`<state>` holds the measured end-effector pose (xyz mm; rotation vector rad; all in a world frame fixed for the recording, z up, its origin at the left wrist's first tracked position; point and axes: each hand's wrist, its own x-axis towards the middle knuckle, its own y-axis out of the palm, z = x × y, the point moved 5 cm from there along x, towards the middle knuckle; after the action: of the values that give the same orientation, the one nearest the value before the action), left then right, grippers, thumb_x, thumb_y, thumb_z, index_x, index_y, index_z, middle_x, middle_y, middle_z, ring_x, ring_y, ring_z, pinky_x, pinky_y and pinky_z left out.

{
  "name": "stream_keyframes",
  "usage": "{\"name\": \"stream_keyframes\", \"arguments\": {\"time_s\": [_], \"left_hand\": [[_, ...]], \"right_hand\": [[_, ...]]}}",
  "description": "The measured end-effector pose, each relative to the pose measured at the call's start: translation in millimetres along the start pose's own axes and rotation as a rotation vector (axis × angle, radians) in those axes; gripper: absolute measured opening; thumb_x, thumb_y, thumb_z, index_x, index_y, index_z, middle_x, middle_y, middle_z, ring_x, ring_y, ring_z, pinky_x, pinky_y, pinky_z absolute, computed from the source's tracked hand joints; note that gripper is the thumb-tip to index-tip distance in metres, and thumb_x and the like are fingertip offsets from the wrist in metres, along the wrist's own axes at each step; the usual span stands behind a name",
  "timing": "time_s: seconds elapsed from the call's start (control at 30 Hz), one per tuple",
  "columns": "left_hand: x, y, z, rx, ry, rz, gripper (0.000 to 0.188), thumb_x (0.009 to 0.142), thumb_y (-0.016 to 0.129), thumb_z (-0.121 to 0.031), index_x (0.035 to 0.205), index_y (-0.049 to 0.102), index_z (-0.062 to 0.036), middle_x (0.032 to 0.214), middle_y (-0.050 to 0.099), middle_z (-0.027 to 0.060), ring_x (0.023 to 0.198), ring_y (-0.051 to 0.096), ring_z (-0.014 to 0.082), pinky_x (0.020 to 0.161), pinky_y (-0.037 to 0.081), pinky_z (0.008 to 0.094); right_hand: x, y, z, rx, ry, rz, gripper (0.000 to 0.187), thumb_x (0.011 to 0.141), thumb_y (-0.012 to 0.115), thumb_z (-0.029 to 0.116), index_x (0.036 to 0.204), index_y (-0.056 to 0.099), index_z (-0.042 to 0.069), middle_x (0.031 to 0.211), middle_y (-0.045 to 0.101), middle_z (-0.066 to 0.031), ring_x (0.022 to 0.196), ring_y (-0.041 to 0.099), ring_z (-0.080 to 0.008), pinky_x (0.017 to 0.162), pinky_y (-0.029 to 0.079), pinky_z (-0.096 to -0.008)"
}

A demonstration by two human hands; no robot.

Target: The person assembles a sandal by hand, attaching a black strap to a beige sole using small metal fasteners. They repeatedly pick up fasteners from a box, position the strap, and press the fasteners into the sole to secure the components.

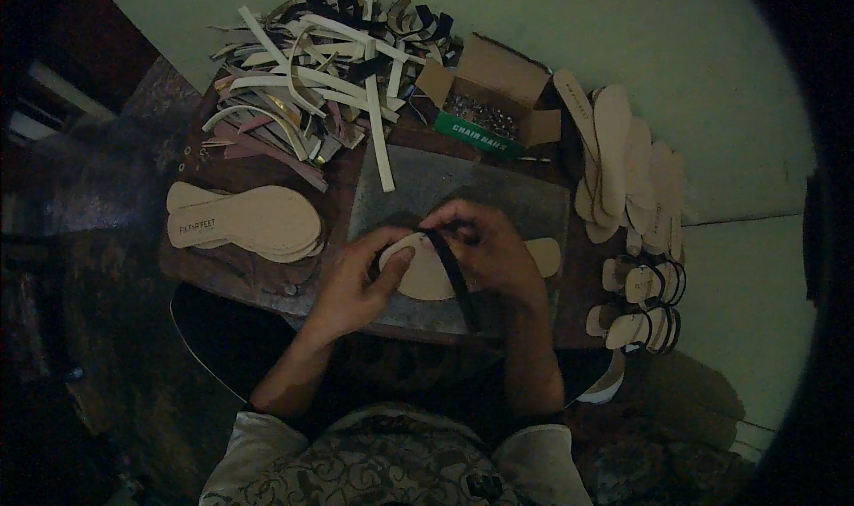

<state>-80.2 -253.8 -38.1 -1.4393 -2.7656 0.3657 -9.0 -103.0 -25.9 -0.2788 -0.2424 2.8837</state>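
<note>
Dim workbench (pixel 267 279): left hand (pixel 360 279) pinches the tan insole (pixel 427 279), lying crosswise on the grey slab (pixel 498 195); right hand (pixel 485 244) grips the black strap (pixel 455 279) crossing it, running toward the person.

Small dark worktable (pixel 267 284): grey slab (pixel 498 190) at centre, strap pile (pixel 311 70) at 11 o'clock, nail box (pixel 494 97) at 12, insole stack (pixel 245 221) at 9, more insoles (pixel 623 159) at 3.

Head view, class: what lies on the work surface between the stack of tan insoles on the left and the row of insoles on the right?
In the head view, a grey work slab lies between them, with both hands on it holding a tan insole and black strap.
</note>
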Motion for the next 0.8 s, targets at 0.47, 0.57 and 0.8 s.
{"name": "stream_keyframes", "arguments": {"time_s": [0.47, 0.57, 0.8], "left_hand": [[-0.7, 0.2, -1.6, -0.018, -0.054, 0.005, 0.021, 0.091, 0.055, -0.015, 0.106, 0.058, -0.0012, 0.081, 0.058, 0.0016, 0.068, 0.050, 0.0055, 0.058, 0.042, 0.0213], [-0.4, 0.0, 1.1, -0.062, 0.008, -0.012, 0.020, 0.091, 0.056, -0.015, 0.106, 0.058, -0.0017, 0.083, 0.058, 0.0008, 0.069, 0.050, 0.0056, 0.059, 0.043, 0.0214], [-1.1, 0.5, 2.2, -0.142, -0.077, 0.020, 0.021, 0.090, 0.057, -0.014, 0.108, 0.057, -0.0029, 0.087, 0.058, 0.0000, 0.075, 0.051, 0.0054, 0.062, 0.043, 0.0206]], "right_hand": [[1.6, 1.6, -4.8, 0.047, -0.006, -0.025, 0.011, 0.081, 0.059, 0.001, 0.092, 0.062, 0.003, 0.084, 0.064, -0.0043, 0.075, 0.058, -0.0096, 0.068, 0.047, -0.0262], [3.2, 2.7, -7.3, 0.033, 0.005, -0.041, 0.011, 0.081, 0.059, 0.002, 0.091, 0.062, 0.003, 0.084, 0.064, -0.0049, 0.075, 0.058, -0.0108, 0.069, 0.048, -0.0270], [5.9, -3.0, 14.2, -0.017, 0.021, 0.081, 0.014, 0.080, 0.066, 0.007, 0.094, 0.064, 0.003, 0.085, 0.064, -0.0043, 0.079, 0.058, -0.0115, 0.071, 0.048, -0.0276]]}}
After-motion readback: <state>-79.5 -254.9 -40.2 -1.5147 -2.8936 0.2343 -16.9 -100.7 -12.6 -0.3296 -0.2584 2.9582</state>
